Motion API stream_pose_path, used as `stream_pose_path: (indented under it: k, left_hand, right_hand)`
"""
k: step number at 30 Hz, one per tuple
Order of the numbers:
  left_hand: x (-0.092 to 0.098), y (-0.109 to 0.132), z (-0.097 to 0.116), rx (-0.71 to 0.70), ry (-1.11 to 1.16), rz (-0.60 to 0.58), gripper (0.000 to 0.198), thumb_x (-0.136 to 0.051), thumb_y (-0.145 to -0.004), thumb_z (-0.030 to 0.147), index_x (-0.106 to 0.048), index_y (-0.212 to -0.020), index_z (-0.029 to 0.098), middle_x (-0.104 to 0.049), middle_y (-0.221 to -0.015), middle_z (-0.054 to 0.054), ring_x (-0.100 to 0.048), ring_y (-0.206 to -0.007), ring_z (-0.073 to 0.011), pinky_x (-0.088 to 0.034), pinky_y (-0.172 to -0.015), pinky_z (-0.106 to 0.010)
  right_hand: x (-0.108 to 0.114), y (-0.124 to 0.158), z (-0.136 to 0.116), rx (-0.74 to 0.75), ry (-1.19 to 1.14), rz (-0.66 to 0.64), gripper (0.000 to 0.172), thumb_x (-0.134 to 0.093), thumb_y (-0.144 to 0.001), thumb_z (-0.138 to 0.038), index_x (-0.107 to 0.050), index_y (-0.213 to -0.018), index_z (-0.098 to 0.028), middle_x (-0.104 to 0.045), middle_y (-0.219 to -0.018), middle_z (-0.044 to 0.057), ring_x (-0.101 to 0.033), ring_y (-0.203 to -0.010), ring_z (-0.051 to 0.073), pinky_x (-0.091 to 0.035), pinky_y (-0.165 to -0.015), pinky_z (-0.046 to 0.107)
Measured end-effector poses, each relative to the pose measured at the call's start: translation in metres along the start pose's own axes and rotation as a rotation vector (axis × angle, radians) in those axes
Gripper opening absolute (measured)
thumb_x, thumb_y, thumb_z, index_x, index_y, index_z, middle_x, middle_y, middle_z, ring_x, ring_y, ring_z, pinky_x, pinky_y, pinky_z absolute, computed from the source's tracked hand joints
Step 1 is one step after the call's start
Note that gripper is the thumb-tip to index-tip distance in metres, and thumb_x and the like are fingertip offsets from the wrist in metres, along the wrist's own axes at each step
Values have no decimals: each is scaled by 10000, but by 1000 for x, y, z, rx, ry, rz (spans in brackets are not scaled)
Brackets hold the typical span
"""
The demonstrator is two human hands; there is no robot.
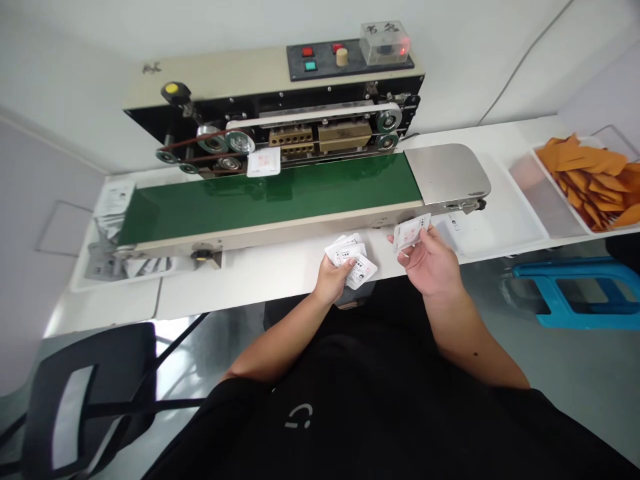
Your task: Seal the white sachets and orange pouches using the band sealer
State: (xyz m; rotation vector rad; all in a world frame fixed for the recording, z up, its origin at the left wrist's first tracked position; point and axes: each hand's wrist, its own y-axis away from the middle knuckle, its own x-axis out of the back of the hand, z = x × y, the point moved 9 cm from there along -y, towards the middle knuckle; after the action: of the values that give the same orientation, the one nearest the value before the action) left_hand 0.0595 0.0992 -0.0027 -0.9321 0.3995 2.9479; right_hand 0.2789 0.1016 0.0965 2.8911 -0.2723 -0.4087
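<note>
My left hand [331,279] is closed on a fanned stack of small white printed sachets [361,271], held just over the table's front edge. To its right, my right hand [434,263] pinches one white sachet [411,233] with red and black print between thumb and fingers, in front of the conveyor's right end. Ahead of both hands runs the green belt [320,183] of a band sealing machine [270,87]. Another sachet [264,162] sits at the machine's rollers, over the back edge of the belt, left of the middle.
A white tray [80,283] with several sachets stands under the belt's left end. On the right, a white bin [543,200] holds orange packets [595,173]. A black chair [95,393] is at lower left and a blue stool [580,270] at right.
</note>
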Motion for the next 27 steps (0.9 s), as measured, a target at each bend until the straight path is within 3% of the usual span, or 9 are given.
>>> stream_pose_path:
  k: [4,7,10,14,19,22,27]
  left_hand:
    - [3,-2,-3,-3,3,-2,853,-996,-742,396,-582,-1463,202,-776,-1331,-150,-771,-1178,-314,-635,-987,-441]
    - [4,-3,-5,-5,13,-5,844,-991,-750,387,-576,-1461,200,-778,-1317,-145,-774,-1165,-307,-638,-975,-439]
    - [5,-2,-6,0,19,-1,847,-989,-753,384,-563,-1462,199,-780,-1302,-140,-779,-1139,-298,-645,-955,-430]
    - [5,-1,-6,14,18,16,804,-994,-743,385,-585,-1407,191,-781,-1295,-135,-777,-1140,-301,-642,-955,-433]
    - [6,1,-5,38,27,35,783,-1001,-733,383,-599,-1375,185,-796,-1245,-133,-786,-1112,-309,-648,-947,-450]
    - [4,1,-4,42,33,33,846,-1008,-720,391,-582,-1426,200,-791,-1268,-135,-782,-1136,-318,-644,-970,-468]
    - [3,2,-3,42,37,40,897,-1015,-708,390,-568,-1462,200,-795,-1252,-130,-788,-1104,-302,-641,-967,-459]
  right_hand:
    - [8,-6,-9,-18,-46,15,414,-725,-910,-636,-554,-1059,-290,-735,-952,43,-782,-949,256,-547,-530,281]
    - [11,-14,-25,-27,-105,12,396,-830,-846,-485,-572,-1072,-286,-742,-1028,17,-760,-871,189,-534,-526,237]
    - [11,-32,-51,-16,-90,-18,458,-900,-754,-269,-566,-1066,-286,-725,-965,-23,-714,-783,141,-532,-551,215]
    - [14,-72,-93,13,-41,-21,563,-932,-696,-147,-593,-1122,-290,-705,-884,-44,-645,-668,103,-367,-452,167]
    - [12,-127,-129,3,71,-5,252,-878,-880,-230,-635,-901,-169,-631,-772,-12,-436,-501,17,-252,-404,155]
    - [12,-150,-136,13,151,100,183,-771,-980,-164,-626,-868,-152,-619,-712,2,-455,-499,28,-278,-414,156]
    - [9,-173,-128,6,211,171,162,-780,-893,-61,-652,-841,-146,-685,-730,28,-484,-499,45,-358,-401,136]
